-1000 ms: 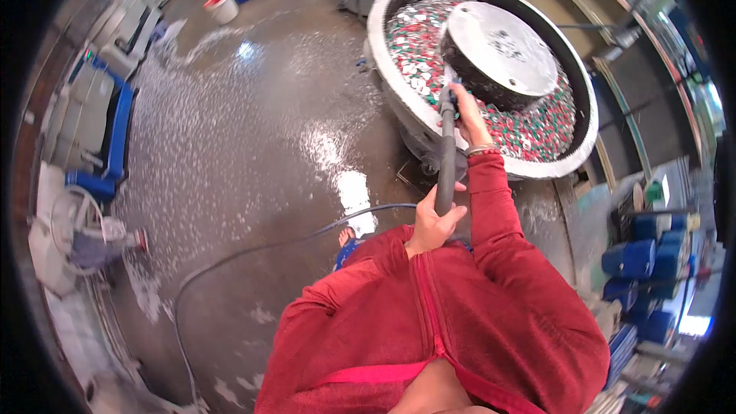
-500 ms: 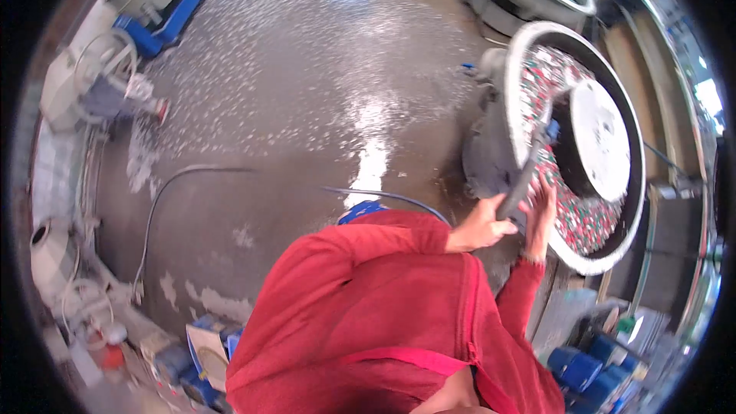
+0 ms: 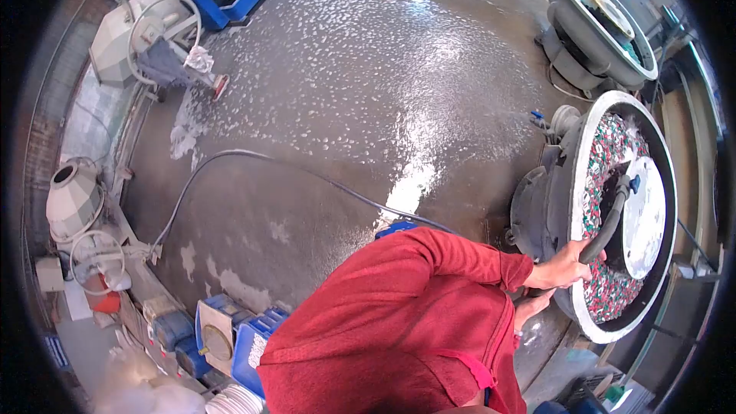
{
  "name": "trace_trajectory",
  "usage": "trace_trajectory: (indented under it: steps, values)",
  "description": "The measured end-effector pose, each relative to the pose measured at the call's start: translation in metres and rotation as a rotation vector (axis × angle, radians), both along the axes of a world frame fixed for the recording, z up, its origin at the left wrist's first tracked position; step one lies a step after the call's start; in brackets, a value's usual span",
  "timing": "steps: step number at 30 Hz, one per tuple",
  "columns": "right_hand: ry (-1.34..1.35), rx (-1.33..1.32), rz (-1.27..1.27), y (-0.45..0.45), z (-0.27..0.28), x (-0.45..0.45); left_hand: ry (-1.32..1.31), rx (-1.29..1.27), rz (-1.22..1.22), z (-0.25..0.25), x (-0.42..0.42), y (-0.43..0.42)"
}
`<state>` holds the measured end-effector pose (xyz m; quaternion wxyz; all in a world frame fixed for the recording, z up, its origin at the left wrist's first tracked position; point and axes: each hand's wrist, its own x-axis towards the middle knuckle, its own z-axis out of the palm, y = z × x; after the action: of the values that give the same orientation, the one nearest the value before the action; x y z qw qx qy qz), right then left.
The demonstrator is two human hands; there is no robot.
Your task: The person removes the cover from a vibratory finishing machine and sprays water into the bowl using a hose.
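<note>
My left hand (image 3: 563, 267) is wrapped around a dark grey hose (image 3: 607, 231) with a blue nozzle (image 3: 634, 183) at its end. Lower down, by the left cuff, my right hand (image 3: 530, 307) closes on the same hose, its fingers partly covered by the left arm. The nozzle points over a large round tub (image 3: 580, 215) with a pale rim. Small red, green and white pieces (image 3: 609, 303) lie in the tub's ring-shaped channel. A white-topped hub (image 3: 644, 218) stands in its middle, behind the nozzle.
Across the wet floor (image 3: 337, 92) runs a long hose (image 3: 330, 180). A second round tub (image 3: 563, 0) stands at the upper right. Faceted drum machines (image 3: 73, 195) line the left side, and a blue motor unit (image 3: 249, 337) is at lower left.
My right hand has left the tub's pieces and come back to the hose. The nozzle has swung over the hub. The view has shifted, so the tub sits further right and lower.
</note>
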<state>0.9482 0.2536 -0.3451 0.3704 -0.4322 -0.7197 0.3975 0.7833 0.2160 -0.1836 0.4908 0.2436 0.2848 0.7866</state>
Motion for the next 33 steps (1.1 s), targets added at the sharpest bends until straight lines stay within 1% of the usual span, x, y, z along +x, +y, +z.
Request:
trace_trajectory:
  steps: [2, 3, 4, 5, 6, 7, 8, 10, 12, 13, 17, 18, 21, 24, 25, 26, 29, 32, 33]
  values:
    - [0.074, 0.300, -0.098, 0.020, -0.040, 0.012, -0.010, -0.066, -0.047, 0.014, -0.006, -0.011]
    - [0.005, 0.383, -0.001, 0.033, -0.044, 0.019, 0.069, -0.040, 0.128, -0.004, 0.002, 0.003]
    - [-0.082, 0.460, 0.078, 0.040, -0.041, 0.024, 0.056, -0.016, 0.164, -0.004, -0.002, 0.000]
    - [-0.446, 0.537, -0.015, 0.010, 0.001, 0.004, -0.030, -0.074, 0.054, 0.010, -0.013, -0.016]
    - [-0.289, 0.408, 0.037, -0.003, 0.028, -0.017, -0.117, -0.137, -0.051, 0.024, -0.023, -0.031]
    - [-0.345, 0.955, -0.020, 0.007, 0.011, -0.007, -0.207, -0.095, -0.082, 0.018, -0.022, -0.029]
    - [-0.326, 0.866, 0.006, 0.002, 0.025, -0.013, -0.281, -0.067, -0.133, 0.022, -0.025, -0.034]
    - [-0.285, 0.689, 0.042, -0.011, 0.055, -0.021, -0.293, -0.022, -0.157, 0.021, -0.026, -0.035]
    - [-0.273, 0.565, 0.059, -0.012, 0.070, -0.024, -0.318, -0.031, -0.161, 0.022, -0.027, -0.030]
    - [-0.253, 0.548, 0.080, -0.012, 0.076, -0.026, -0.332, -0.037, -0.171, 0.024, -0.027, -0.031]
    - [-0.287, 0.544, 0.047, 0.010, 0.084, -0.015, -0.358, -0.020, -0.191, 0.022, -0.017, -0.005]
    - [-0.284, 0.512, 0.100, 0.017, 0.087, -0.009, -0.353, -0.026, -0.157, 0.024, -0.015, 0.001]
    - [-0.347, 0.734, 0.059, 0.029, 0.096, -0.013, -0.391, -0.058, -0.201, 0.034, -0.020, 0.019]
    - [-0.226, 0.206, 0.107, 0.040, 0.116, -0.024, -0.383, -0.102, -0.249, 0.035, -0.032, 0.043]
    - [-0.207, -0.145, 0.136, 0.042, 0.120, -0.024, -0.369, -0.122, -0.254, 0.034, -0.037, 0.049]
    - [-0.094, -0.255, 0.100, 0.043, 0.120, -0.030, -0.378, -0.143, -0.254, 0.031, -0.039, 0.058]
    - [-0.286, -0.307, 0.473, 0.067, 0.140, -0.039, -0.402, -0.183, -0.259, 0.018, -0.044, 0.078]
    - [-0.419, -0.205, 0.357, 0.061, 0.184, -0.078, -0.335, -0.237, -0.281, 0.013, -0.042, 0.101]
    - [-0.311, -0.141, 0.294, 0.067, 0.173, -0.081, -0.315, -0.235, -0.288, 0.009, -0.037, 0.108]
